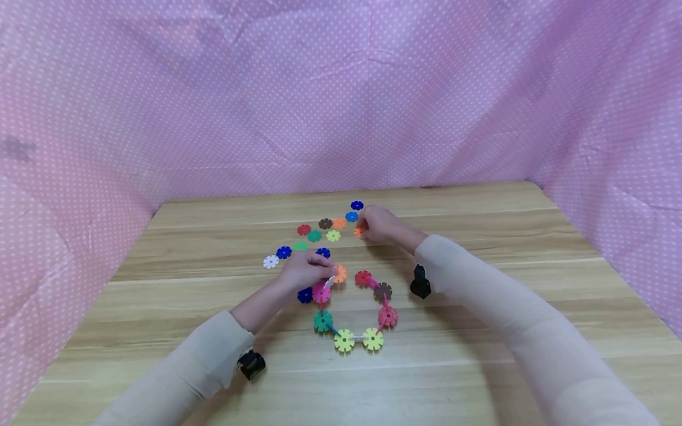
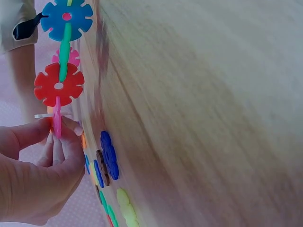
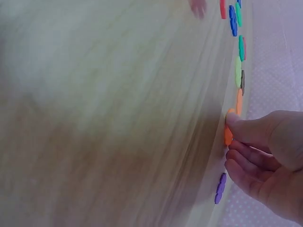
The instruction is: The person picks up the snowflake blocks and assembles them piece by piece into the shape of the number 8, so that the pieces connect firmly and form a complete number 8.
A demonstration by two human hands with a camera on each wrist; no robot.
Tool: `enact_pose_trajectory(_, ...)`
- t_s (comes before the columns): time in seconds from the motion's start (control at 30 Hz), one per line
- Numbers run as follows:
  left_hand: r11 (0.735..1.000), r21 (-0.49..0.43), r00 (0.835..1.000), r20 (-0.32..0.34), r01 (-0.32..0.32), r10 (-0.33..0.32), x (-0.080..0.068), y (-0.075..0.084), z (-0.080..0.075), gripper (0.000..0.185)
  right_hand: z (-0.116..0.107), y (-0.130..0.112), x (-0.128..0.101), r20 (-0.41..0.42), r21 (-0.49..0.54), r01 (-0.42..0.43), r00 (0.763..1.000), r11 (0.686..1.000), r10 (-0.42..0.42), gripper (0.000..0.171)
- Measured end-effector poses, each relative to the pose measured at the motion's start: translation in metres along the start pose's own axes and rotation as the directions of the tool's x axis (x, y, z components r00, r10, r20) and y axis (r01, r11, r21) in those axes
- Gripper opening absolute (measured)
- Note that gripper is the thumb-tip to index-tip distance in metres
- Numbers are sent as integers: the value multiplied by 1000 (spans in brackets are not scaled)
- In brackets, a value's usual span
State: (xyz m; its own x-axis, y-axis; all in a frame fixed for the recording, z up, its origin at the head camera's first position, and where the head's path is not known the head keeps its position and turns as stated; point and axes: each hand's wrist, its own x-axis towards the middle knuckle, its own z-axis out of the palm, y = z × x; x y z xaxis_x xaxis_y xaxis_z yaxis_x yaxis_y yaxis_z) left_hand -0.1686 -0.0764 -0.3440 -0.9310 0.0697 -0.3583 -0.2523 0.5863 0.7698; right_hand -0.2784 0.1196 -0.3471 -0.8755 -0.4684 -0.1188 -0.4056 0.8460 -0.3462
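Observation:
My left hand [image 1: 305,271] pinches the end of a chain of notched, flower-shaped plastic discs, beside an orange disc [image 1: 340,274]. In the left wrist view, a pink disc [image 2: 57,125] stands edge-on at the fingertips, joined to a red disc [image 2: 66,87]. The chain curves round in a U through a green disc [image 1: 322,320] and a yellow disc [image 1: 344,341] to a red disc [image 1: 363,278] at its other end. Farther back, my right hand [image 1: 379,223] pinches a loose orange disc [image 3: 228,135] between thumb and fingers, close to the tabletop.
Several loose discs lie across the wooden table [image 1: 479,213], among them a white disc [image 1: 270,261], a brown disc [image 1: 325,223] and a dark blue disc [image 1: 357,205]. A purple disc [image 3: 220,189] is near the right hand. Pink dotted cloth [image 1: 341,106] hangs behind.

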Motion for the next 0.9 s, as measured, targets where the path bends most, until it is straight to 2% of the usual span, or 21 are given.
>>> enact_pose_trajectory(0.13, 1000, 6, 1000, 0, -2, 2, 0, 2, -1, 14, -1, 2, -1, -26, 27, -6, 1000, 1000, 7, 24)
enact_pose_trajectory(0.27, 1000, -25, 1000, 14, 7, -6, 1, 1, -2, 14, -2, 4, -4, -49, 137, 1, 999, 991, 6, 18)
enact_pose_trajectory(0.37, 998, -55, 1000, 26, 7, -6, 1, 0, -2, 15, -2, 7, -9, -79, 239, 25, 997, 971, -6, 15)
enact_pose_trajectory(0.5, 997, -81, 999, 43, 3, 1, 1, -1, -5, 16, -3, 10, -16, -99, 314, 53, 995, 948, -23, 16)
enact_pose_trajectory(0.9, 998, -56, 999, 50, 4, -2, 4, -2, -10, 15, -1, 7, -36, -94, 447, 47, 996, 893, -5, 18)
